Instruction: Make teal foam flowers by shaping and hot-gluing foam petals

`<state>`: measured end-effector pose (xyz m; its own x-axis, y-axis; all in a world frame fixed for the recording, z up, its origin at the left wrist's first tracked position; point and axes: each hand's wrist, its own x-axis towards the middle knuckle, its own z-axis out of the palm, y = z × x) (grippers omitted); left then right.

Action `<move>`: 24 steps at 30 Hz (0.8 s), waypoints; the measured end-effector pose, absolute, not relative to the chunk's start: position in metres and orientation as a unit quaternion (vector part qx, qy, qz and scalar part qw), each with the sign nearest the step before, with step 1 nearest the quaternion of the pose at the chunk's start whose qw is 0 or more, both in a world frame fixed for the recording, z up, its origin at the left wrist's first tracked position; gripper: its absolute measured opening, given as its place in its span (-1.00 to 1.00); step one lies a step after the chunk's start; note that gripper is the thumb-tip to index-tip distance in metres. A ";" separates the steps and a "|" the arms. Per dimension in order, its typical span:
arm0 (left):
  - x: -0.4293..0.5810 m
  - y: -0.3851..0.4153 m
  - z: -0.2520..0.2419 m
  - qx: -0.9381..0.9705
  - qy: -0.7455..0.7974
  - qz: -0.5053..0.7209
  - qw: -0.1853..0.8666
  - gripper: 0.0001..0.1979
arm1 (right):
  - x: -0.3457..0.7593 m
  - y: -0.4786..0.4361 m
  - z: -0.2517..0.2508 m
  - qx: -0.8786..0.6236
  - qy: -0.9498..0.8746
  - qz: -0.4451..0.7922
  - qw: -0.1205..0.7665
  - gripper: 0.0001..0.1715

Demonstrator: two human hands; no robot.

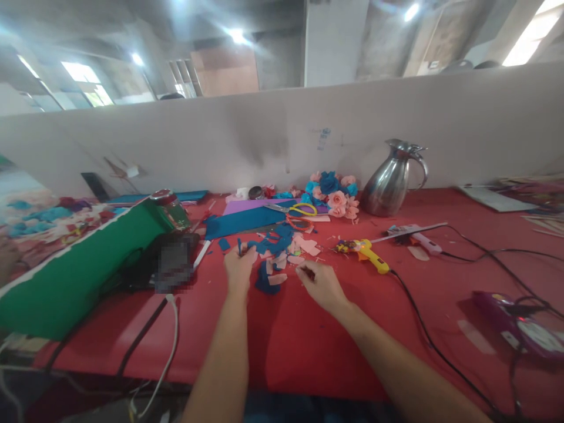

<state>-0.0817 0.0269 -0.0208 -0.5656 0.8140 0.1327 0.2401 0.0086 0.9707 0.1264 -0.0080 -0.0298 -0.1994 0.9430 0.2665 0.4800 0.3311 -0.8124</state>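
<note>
My left hand (239,265) is closed in a pinch, with a small dark blue piece of paper (239,245) poking up from its fingers. To the right, my right hand (322,283) hangs low over the table, its fingers curled together; whatever is between them is too small to make out. Cut blue paper pieces (268,282) and pink paper pieces (307,244) lie in a loose pile between both hands. Beyond them, scissors (304,210) with yellow and red handles rest on a blue paper sheet (247,221).
A yellow glue gun (372,257) and a pink glue gun (425,239) trail cords rightward. Behind stand paper roses (337,200) and a metal jug (390,182). A green board (88,264) and a dark device with cables border the left. A purple device (520,323) sits right.
</note>
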 end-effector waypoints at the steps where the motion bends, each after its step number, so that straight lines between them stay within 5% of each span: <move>1: -0.078 0.024 -0.017 0.393 0.636 0.595 0.295 -0.76 | 0.126 -0.008 -0.030 -0.497 -0.701 0.312 0.405 -0.77; 6: -0.043 0.006 0.003 0.430 0.540 0.492 0.530 -0.63 | 0.124 -0.006 -0.030 -0.464 -0.619 0.445 0.451 -0.57; 10: -0.022 -0.001 0.008 0.441 0.578 0.453 0.517 -0.71 | 0.124 -0.003 -0.028 -0.461 -0.596 0.487 0.442 -0.77; 17: -0.021 0.005 -0.003 0.444 0.575 0.462 0.509 -0.72 | 0.124 0.001 -0.029 -0.467 -0.558 0.512 0.457 -0.76; 24: -0.024 0.007 0.001 0.391 0.595 0.478 0.514 -0.66 | 0.145 0.013 -0.012 -0.507 -0.665 0.339 0.432 -0.64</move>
